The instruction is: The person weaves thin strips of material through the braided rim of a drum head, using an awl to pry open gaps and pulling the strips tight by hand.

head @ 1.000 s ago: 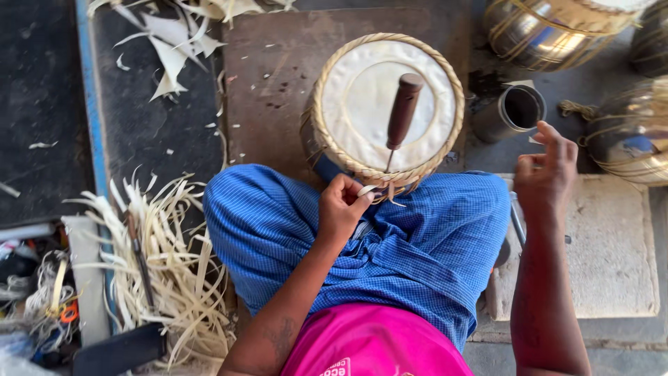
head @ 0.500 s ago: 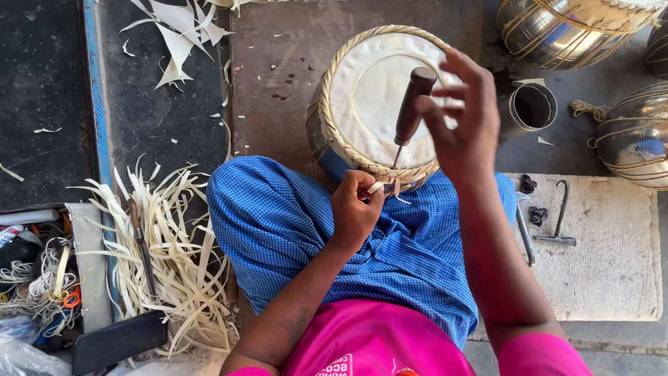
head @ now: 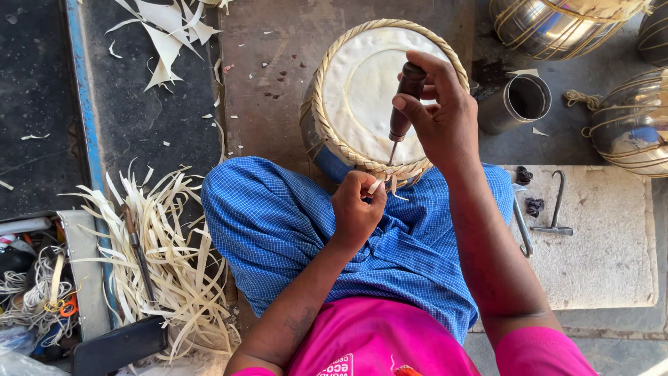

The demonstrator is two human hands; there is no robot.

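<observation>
Cane rim on the pot nearly woven round, the last strip end in hand

Nearest, at 6 o'clock, the left hand pinches the free end of a pale cane strip above the blue checked cloth over the lap. Just beyond it, the right hand is closed around the dark wooden handle of an awl, its metal point pressed into the braid at the near edge. The pot lies between the knees, its white base ringed by a braided cane border that looks closed all round except at 6 o'clock, where short strip ends poke out; I judge only tucking and trimming remain. At 9 o'clock lies a heap of loose cane strips; at 1 to 3 o'clock stand other cane-wrapped metal pots.
</observation>
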